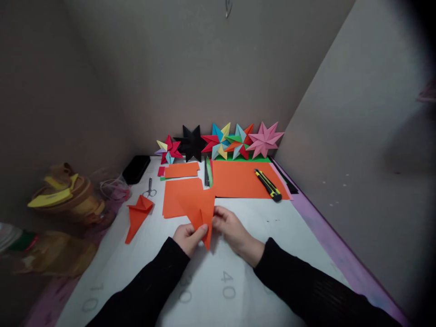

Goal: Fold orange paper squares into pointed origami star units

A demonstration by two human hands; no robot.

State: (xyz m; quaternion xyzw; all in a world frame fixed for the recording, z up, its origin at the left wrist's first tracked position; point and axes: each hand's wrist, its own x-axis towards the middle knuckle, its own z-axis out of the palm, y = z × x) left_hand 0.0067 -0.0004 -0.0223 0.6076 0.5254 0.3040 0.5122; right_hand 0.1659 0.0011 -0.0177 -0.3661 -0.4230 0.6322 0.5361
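Observation:
A folded orange paper is held up over the white work surface, its narrow point toward me. My left hand pinches it near that point, thumb pressed on the front. At the paper's right edge is my right hand, fingers curled and closed against the edge; the fingertips are partly hidden. Behind the held piece lie orange sheets. To the left rests another folded orange piece, with small scissors just beyond it.
A yellow-black utility knife lies on a large orange sheet. Several paper stars lean along the back wall. A black phone-like object is at the back left. Beside the table's left edge stand blurred containers.

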